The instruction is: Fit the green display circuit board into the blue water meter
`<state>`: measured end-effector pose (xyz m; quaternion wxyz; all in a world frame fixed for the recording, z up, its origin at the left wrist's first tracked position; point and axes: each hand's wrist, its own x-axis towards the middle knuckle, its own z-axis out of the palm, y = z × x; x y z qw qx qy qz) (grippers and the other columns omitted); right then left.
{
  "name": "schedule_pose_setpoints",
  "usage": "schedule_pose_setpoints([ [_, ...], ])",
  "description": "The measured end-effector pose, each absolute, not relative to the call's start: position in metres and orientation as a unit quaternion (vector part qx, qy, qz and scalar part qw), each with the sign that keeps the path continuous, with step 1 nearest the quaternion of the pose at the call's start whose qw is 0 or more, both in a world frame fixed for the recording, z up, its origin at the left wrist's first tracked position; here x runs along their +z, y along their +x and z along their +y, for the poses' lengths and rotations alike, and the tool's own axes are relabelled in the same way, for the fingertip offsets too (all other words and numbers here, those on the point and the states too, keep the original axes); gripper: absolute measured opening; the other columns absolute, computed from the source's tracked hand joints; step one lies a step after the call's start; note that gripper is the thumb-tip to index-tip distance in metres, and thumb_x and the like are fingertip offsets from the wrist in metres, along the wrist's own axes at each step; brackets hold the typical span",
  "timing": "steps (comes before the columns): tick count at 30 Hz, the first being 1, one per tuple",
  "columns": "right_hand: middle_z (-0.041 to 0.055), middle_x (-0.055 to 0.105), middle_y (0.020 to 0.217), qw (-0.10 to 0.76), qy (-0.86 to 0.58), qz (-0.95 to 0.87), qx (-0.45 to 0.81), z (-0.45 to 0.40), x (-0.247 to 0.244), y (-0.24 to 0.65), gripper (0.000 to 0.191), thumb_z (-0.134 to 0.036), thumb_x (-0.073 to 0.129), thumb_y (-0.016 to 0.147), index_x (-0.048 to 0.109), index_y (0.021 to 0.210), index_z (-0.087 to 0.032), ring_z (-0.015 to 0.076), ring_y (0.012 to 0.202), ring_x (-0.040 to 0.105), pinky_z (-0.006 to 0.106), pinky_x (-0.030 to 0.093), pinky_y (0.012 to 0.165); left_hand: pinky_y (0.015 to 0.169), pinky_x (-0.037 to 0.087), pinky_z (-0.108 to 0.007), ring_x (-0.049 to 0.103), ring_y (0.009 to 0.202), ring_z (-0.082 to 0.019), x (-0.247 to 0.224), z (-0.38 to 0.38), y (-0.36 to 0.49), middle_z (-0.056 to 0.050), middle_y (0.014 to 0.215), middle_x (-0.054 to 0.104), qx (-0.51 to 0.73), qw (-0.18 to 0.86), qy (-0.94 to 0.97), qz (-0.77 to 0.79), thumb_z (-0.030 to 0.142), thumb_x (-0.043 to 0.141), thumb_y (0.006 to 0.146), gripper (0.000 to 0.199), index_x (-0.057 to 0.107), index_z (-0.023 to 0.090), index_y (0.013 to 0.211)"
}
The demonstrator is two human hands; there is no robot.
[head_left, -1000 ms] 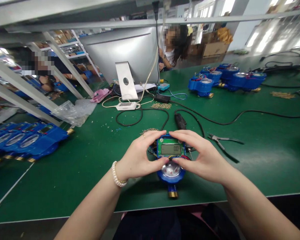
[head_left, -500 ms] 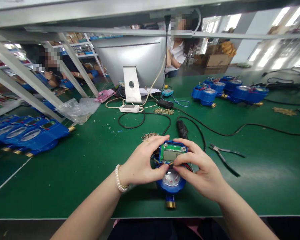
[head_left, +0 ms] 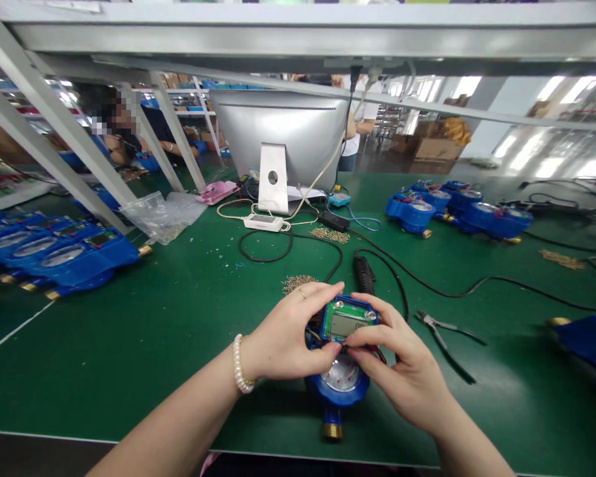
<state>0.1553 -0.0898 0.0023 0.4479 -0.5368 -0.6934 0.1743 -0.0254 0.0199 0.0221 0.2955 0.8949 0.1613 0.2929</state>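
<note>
A blue water meter [head_left: 338, 391] with a round dial and a brass end stands on the green bench [head_left: 153, 331] near its front edge. On top of it sits a green circuit board with a grey display [head_left: 346, 322]. My left hand [head_left: 288, 334] grips the board's left side, thumb under it and fingers over the top edge. My right hand [head_left: 402, 358] holds its right side and lower edge, fingertips by the coloured wires. A pearl bracelet [head_left: 238, 364] circles my left wrist.
Pliers [head_left: 444, 334] lie right of my hands, a black electric screwdriver [head_left: 365, 275] and its cable behind them. Screw piles [head_left: 298, 283], rows of blue meters at left [head_left: 59, 255], back right [head_left: 457, 209] and far right [head_left: 589, 338], a monitor back [head_left: 278, 132], a plastic bag [head_left: 161, 215]. A person sits beyond the frame at left [head_left: 124, 132].
The view has tilted up, so the meter and my hands sit lower in the picture. The board has been lifted and turned slightly; another blue meter has come into view at the right.
</note>
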Motion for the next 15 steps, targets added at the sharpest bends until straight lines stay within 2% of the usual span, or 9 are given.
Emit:
schedule_pose_setpoints([
  [15, 0.0038, 0.037, 0.139, 0.426, -0.535, -0.711, 0.163, -0.0898, -0.0006, 0.1587, 0.019, -0.018, 0.055, 0.088, 0.063, 0.099, -0.030, 0.0234, 0.128, 0.039, 0.041, 0.042, 0.101, 0.105, 0.040, -0.041, 0.048, 0.122, -0.026, 0.0225, 0.0260, -0.0252, -0.016, 0.130, 0.053, 0.266, 0.315, 0.898, 0.152, 0.023, 0.067, 0.070, 0.076, 0.037, 0.013, 0.139],
])
